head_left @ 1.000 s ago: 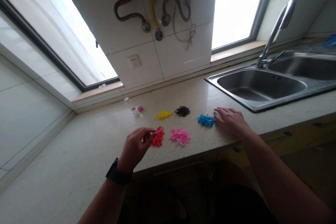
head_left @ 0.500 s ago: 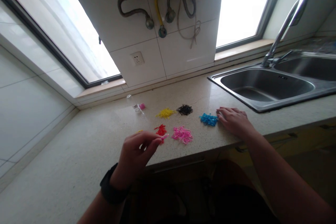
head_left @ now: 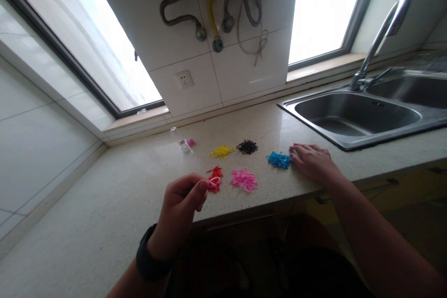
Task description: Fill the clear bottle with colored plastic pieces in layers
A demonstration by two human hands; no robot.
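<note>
Pinched between the thumb and forefinger of my left hand [head_left: 185, 200] is a small pink rubber band [head_left: 214, 183], its loop showing beyond the fingertips. Just behind it lies a pile of red bands [head_left: 216, 173] on the counter. To the right of that is a pink pile [head_left: 244, 179]. My right hand [head_left: 312, 160] rests palm down on the counter, fingers stretched out, at the right edge of a blue pile [head_left: 279, 160]. Farther back sit a yellow pile [head_left: 222, 151] and a black pile [head_left: 247, 146].
A clear plastic container [head_left: 183, 143] and a small pink object [head_left: 190, 142] are at the back left of the speckled counter [head_left: 115, 191]. The steel sink [head_left: 356, 114] with its faucet [head_left: 380, 39] is at the right. Hoses [head_left: 211, 2] and a socket [head_left: 185, 79] are on the tiled wall.
My left hand has turned slightly, and the pink band now shows as an open loop over the red pile. My right hand stays beside the blue pile. The view has shifted slightly.
</note>
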